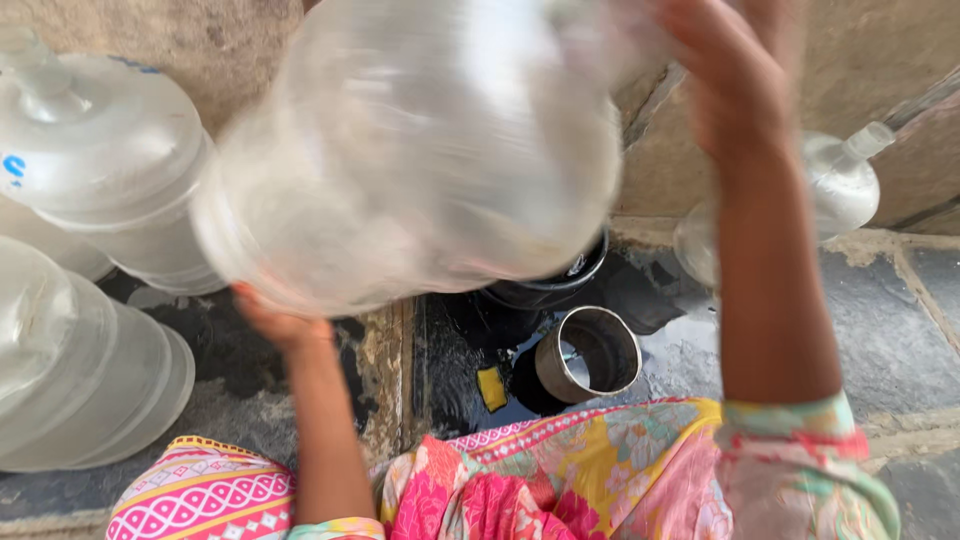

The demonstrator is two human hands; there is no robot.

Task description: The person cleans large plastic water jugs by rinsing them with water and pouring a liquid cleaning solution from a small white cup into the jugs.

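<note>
A large clear plastic water jug point(420, 150) is lifted in front of me, tilted on its side and blurred by motion. My left hand point(275, 322) presses under its wide base at the lower left. My right hand point(730, 80) grips its neck end at the upper right. Below it, on wet dark stone, stand a black round container point(560, 285) and a steel cup point(590, 352) with a little water in it. A small yellow scrap point(490, 388) lies beside the cup.
Two more big clear jugs stand at the left, an upright jug point(100, 160) and a jug lying on its side point(80, 370). Another clear jug point(830, 195) leans by the stone wall point(880, 60) at right. My patterned pink and yellow clothing point(560, 480) fills the bottom.
</note>
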